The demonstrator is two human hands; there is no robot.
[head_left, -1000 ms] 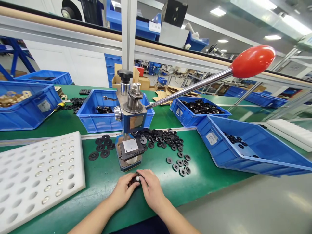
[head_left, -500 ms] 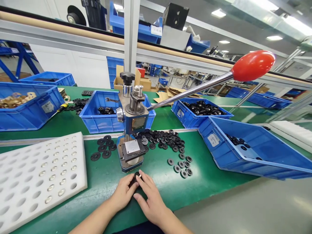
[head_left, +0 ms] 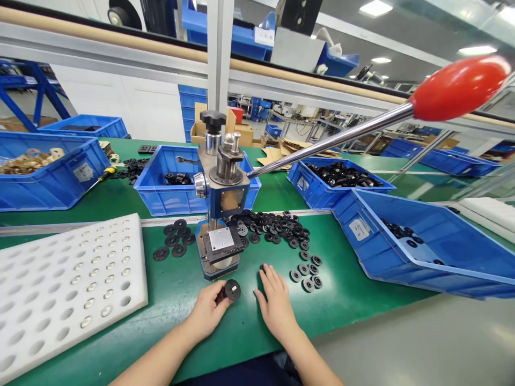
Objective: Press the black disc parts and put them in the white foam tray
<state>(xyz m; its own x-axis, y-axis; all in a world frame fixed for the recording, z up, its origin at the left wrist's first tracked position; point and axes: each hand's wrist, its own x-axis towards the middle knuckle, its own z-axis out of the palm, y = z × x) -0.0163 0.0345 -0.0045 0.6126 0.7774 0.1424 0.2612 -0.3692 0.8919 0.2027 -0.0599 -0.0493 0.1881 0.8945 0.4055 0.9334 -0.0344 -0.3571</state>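
Note:
Between the thumb and fingers of my left hand (head_left: pixel 207 311) is a black disc (head_left: pixel 232 290) with a small white piece at its centre, tilted up off the bench. My right hand (head_left: pixel 278 303) is apart from it, low over the green bench, fingers stretched and thumb spread. A small dark bit shows at its fingertips; I cannot tell what it is. Just beyond my hands stands a hand press (head_left: pixel 225 198) with a long red-knobbed lever. Several grey-rimmed black wheels (head_left: pixel 308 269) lie right of my right hand, and flat black discs (head_left: pixel 176 238) lie left of the press.
A white foam tray (head_left: pixel 140 257) with round holes, many holding pale round parts, is at the left. Black parts are heaped (head_left: pixel 277 228) beside the press. Blue bins stand behind and to the right (head_left: pixel 362 252). The red knob (head_left: pixel 461 88) reaches out at upper right.
My hands were together at the black disc in front of the press. Now my right hand has moved away to the right, and the disc stays in my left hand. The view has shifted slightly.

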